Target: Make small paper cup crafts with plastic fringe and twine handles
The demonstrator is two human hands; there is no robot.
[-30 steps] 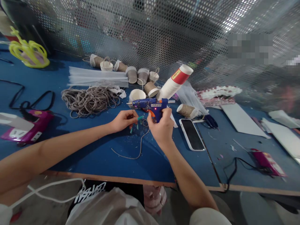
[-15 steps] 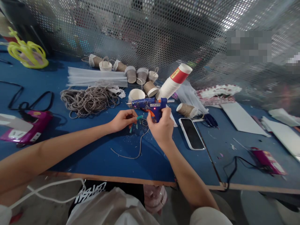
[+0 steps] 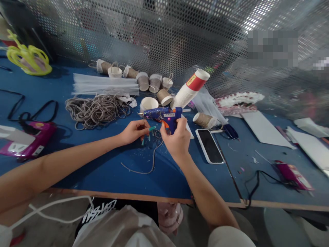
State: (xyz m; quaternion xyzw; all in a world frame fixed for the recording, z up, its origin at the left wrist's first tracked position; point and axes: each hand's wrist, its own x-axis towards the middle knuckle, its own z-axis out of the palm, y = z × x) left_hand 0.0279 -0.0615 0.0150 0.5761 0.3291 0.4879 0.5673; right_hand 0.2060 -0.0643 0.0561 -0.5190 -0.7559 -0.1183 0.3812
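Note:
A blue hot glue gun [image 3: 155, 112] is gripped in my right hand [image 3: 177, 137], its nozzle pointing left and a small red light lit on its side. The thumb rests by its orange trigger [image 3: 166, 124]. Left of it, my left hand [image 3: 136, 132] hovers low over the blue table with fingers bent together and long teal nails. What its fingertips pinch, if anything, is too small to make out. By those nails lies a small coil of thin grey cord [image 3: 157, 133], its tail curving down across the table.
A heap of grey cord [image 3: 96, 110] and clear glue sticks [image 3: 102, 84] lie at the left. Behind stand cord-wrapped paper cups [image 3: 143, 82] and a tilted stack of paper cups [image 3: 185, 96]. A phone [image 3: 210, 145] lies right, purple power strips [image 3: 42, 133] farther out.
Both hands and the glue gun hold nearly the same place. The whole view has shifted very slightly.

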